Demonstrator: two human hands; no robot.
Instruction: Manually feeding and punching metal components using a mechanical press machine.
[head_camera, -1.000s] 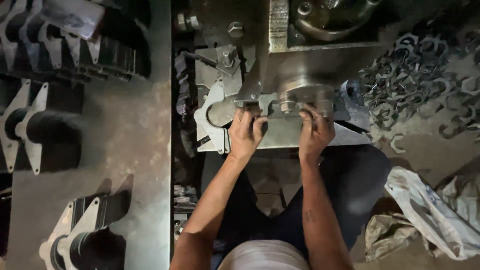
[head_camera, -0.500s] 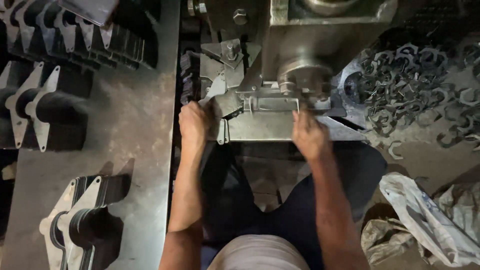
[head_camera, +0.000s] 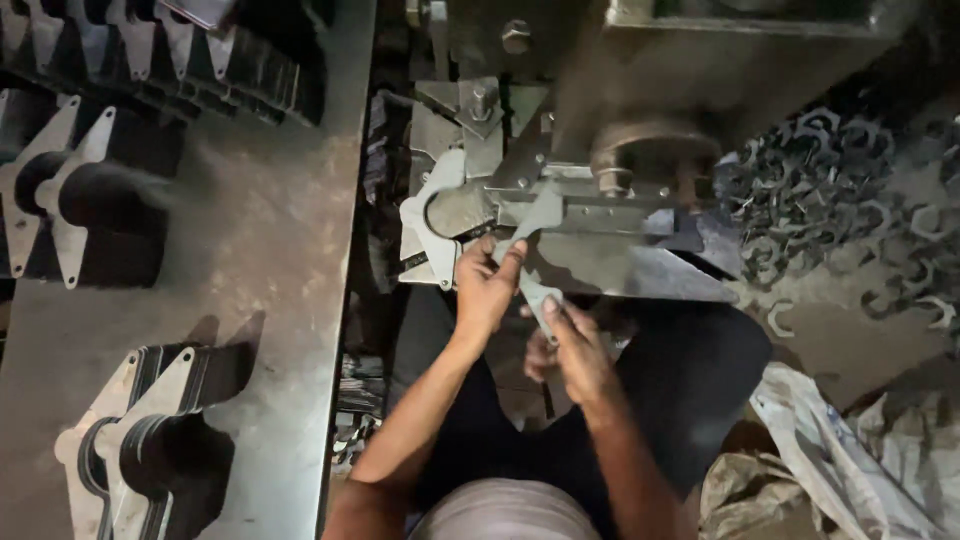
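My left hand (head_camera: 487, 290) and right hand (head_camera: 575, 345) both grip flat metal blank (head_camera: 535, 265), tilted, top end at press die (head_camera: 600, 205). Blank not yet seated flat. Stamped stacks (head_camera: 130, 440) on worktop (head_camera: 260, 260); scrap pieces (head_camera: 830, 190) lie at right.

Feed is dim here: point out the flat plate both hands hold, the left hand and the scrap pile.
flat plate (head_camera: 533, 262), head view, its middle.
left hand (head_camera: 486, 290), head view, its back.
scrap pile (head_camera: 820, 190), head view, its centre.
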